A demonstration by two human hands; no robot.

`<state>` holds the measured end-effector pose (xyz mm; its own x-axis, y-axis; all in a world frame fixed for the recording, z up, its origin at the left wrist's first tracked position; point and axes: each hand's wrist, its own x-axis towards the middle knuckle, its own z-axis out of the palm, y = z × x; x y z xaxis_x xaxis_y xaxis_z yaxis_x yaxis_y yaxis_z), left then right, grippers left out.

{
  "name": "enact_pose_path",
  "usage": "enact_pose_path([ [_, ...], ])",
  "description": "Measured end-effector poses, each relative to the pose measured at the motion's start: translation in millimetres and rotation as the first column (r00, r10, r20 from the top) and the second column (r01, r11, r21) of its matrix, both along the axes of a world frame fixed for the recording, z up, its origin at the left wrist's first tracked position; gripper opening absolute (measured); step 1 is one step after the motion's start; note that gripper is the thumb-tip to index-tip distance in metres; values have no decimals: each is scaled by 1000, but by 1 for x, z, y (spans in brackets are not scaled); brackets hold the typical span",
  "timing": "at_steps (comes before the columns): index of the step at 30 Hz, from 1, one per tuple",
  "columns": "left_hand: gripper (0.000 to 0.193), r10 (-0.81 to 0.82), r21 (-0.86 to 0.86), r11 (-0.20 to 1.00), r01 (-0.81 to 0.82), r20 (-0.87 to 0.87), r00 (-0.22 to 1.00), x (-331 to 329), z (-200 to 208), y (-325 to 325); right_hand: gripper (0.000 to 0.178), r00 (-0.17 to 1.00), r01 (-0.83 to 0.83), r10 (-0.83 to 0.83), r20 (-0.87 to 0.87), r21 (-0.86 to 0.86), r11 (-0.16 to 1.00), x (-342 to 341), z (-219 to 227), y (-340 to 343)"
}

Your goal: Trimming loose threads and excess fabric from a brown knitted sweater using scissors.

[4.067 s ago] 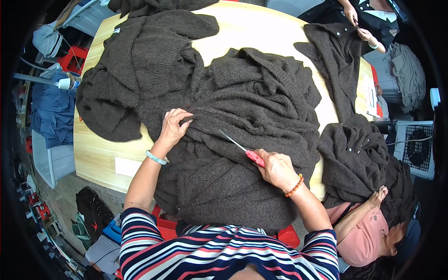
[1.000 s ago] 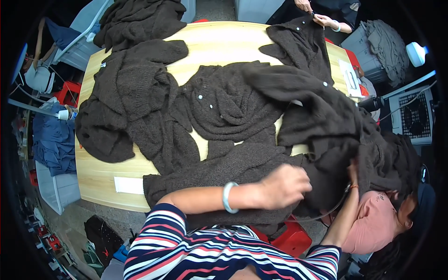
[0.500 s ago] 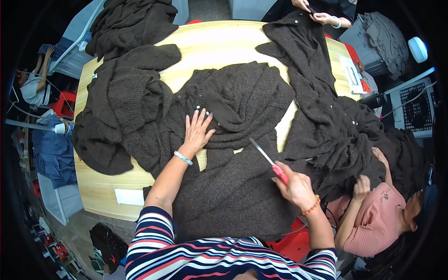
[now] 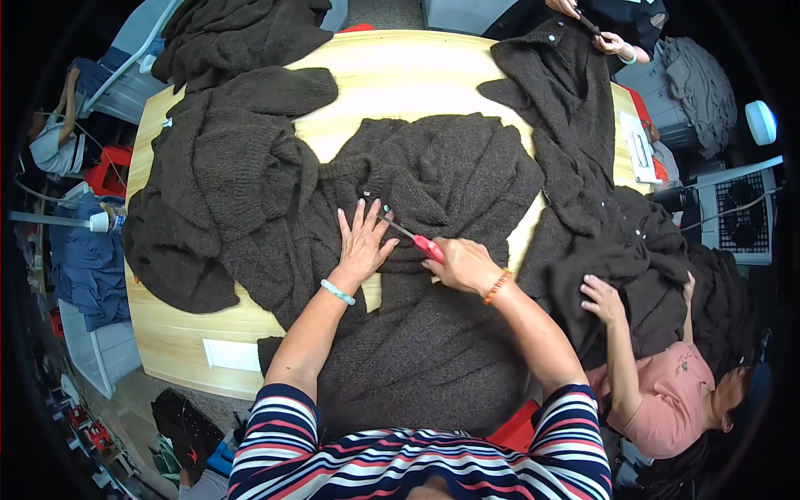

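Observation:
A dark brown knitted garment lies bunched on the table in front of me. My left hand rests flat on it, fingers spread, beside small pale buttons near the fingertips. In my right hand is a red-handled tool with a slim metal blade; my fingers are closed round the handle. Its tip points left and reaches the knit beside my left fingers, close to a button. I cannot tell whether the blade touches a thread. More brown knit spreads from under my forearms toward my body.
Brown knitwear is heaped at left and far left. A long buttoned knit piece runs along the right. One co-worker's hands hold its far end; another co-worker in pink handles knitwear at right. White paper lies near left.
My right hand has moved left and up, bringing the blade tip to my left fingertips. My left hand stays on the garment. The co-worker in pink has reached forward onto the knitwear.

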<state>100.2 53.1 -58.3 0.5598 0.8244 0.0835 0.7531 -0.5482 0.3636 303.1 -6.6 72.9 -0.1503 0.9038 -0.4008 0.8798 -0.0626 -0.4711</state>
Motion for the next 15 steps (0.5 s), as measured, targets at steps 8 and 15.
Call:
enact_pose_path([
  [8, 42, 344, -154, 938, -309, 487, 803, 6, 26, 40, 36, 900, 109, -128, -416, -68, 992, 48, -30, 11],
  [15, 34, 432, -217, 896, -388, 218, 875, 8, -17, 79, 32, 851, 330, -343, -397, -103, 938, 82, -30, 26],
])
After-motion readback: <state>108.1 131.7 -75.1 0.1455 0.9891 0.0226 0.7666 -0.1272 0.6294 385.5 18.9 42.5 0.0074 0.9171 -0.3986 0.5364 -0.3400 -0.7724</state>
